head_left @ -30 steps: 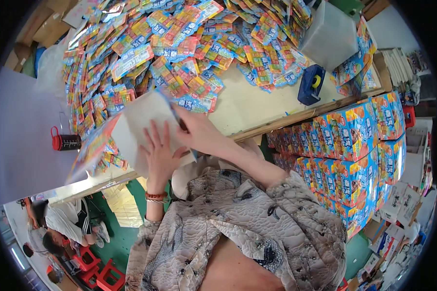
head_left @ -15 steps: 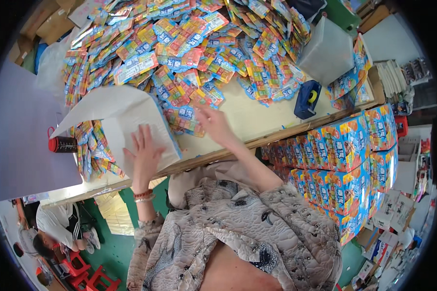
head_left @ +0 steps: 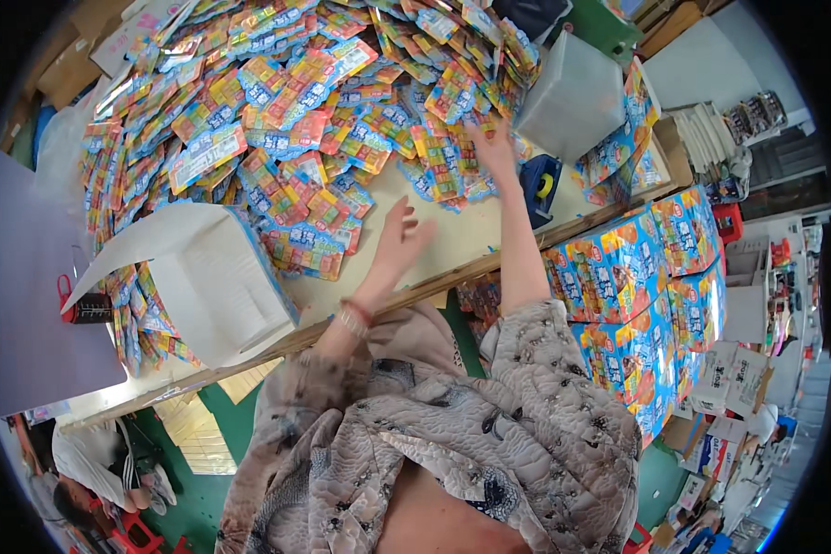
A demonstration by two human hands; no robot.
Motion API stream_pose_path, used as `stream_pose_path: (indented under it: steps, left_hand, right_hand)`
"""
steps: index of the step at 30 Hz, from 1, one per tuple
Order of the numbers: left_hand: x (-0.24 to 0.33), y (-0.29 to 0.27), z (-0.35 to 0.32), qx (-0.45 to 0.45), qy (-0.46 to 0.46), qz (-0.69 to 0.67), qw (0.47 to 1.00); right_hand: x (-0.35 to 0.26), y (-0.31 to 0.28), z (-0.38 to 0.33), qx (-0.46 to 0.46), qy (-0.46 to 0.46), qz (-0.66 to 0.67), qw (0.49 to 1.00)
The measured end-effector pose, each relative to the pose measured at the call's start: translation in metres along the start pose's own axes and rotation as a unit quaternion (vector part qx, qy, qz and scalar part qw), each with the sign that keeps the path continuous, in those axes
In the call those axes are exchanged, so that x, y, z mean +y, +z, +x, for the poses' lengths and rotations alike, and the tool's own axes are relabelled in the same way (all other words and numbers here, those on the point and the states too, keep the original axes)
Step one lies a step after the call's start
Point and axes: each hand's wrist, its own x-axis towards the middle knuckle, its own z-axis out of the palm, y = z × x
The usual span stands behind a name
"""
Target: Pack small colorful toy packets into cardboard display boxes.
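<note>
Bare tabletop [head_left: 475,235] beneath open, empty hands, right hand [head_left: 491,148] at packet pile [head_left: 342,111] edge.

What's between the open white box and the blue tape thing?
In the head view, colourful packets, bare tabletop and the left hand lie between the white box and the blue tape dispenser.

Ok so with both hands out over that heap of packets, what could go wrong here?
1. The white box sits open at the table's near edge; a nudge might tip it off.
2. The right hand reaches into the packet heap; loose packets could slide.
3. The tape dispenser lies beside that forearm and may get bumped.
</note>
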Motion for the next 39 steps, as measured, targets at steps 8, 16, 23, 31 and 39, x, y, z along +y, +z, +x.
stream_pose_path:
  steps: [8,16,23,31,39]
  left_hand:
    - [-0.007,0.035,0.091,0.054,-0.108,-0.241,0.963]
    - [0.004,0.006,0.053,0.052,-0.141,-0.242,0.958]
    - [-0.019,0.011,0.055,0.080,-0.068,-0.269,0.957]
    - [-0.016,-0.010,0.051,0.047,-0.070,-0.250,0.964]
    - [-0.023,-0.058,0.007,-0.028,-0.215,-0.327,0.920]
  right_hand:
    - [-0.030,0.016,-0.081,-0.083,-0.075,-0.035,0.993]
    - [-0.054,-0.008,-0.129,-0.119,-0.078,0.132,0.981]
    - [-0.037,-0.025,-0.105,-0.239,0.179,0.153,0.942]
    - [-0.028,-0.049,-0.073,-0.153,0.001,0.281,0.947]
    - [-0.069,-0.057,-0.074,-0.436,-0.130,0.419,0.786]
